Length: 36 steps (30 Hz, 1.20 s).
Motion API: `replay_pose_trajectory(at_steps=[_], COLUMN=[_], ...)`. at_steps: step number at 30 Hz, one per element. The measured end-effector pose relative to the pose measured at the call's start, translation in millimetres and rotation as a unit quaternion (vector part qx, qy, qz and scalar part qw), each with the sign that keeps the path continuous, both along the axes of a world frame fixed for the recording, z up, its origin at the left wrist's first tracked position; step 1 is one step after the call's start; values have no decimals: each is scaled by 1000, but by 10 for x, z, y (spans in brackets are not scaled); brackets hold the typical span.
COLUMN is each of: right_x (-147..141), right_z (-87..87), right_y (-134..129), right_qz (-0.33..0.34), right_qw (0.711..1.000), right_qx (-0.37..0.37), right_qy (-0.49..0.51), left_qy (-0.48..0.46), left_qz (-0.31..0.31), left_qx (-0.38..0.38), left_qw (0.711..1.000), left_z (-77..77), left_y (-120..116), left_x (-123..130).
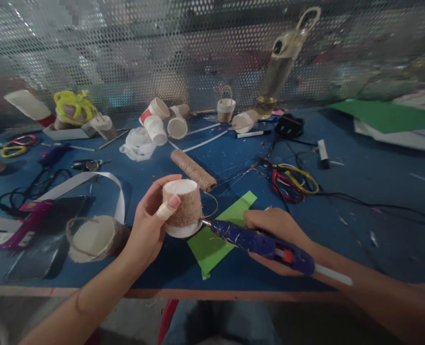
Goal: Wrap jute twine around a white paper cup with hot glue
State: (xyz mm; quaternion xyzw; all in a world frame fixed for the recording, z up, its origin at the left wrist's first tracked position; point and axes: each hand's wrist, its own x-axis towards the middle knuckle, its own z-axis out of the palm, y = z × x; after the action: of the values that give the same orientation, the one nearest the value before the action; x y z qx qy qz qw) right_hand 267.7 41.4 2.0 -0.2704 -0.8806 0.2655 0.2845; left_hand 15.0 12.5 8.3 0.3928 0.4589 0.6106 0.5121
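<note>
My left hand (158,211) is wrapped round a paper cup (185,208) turned bottom up, with a bandage on the thumb. Brown twine covers most of the cup's side, leaving a white band near the lower rim. In my right hand (280,230) is a blue glue gun (258,242), a white glue stick poking from its back. Its metal nozzle meets or nearly meets the cup at the edge of the twine. From there a loose strand loops up to the twine roll (193,170) lying behind the cup. Light green paper strips (215,244) lie below the nozzle.
A twine-wrapped cup with a handle (95,239) lies at left, near a white ribbon (117,191). Scissors (294,182) and black cords lie at right. Cups, a small basket (226,109) and a bottle (280,67) stand along the perforated metal screen (205,48).
</note>
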Motion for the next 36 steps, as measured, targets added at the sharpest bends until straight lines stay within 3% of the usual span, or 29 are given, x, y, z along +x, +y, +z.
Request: replay_pose_trajectory(at_steps=[14, 28, 36], right_x=[10, -5, -1], right_z=[-6, -30, -15], right_y=[15, 4, 17], right_qz=[0, 43, 27], right_qw=[1000, 998, 999], right_qx=[-16, -7, -11], right_qy=[15, 36, 32], left_qy=[-59, -40, -49], left_qz=[-36, -58, -44], left_qx=[-33, -27, -29], left_qw=[997, 997, 997], left_z=[0, 16, 18], left_y=[18, -2, 13], left_x=[-25, -2, -5])
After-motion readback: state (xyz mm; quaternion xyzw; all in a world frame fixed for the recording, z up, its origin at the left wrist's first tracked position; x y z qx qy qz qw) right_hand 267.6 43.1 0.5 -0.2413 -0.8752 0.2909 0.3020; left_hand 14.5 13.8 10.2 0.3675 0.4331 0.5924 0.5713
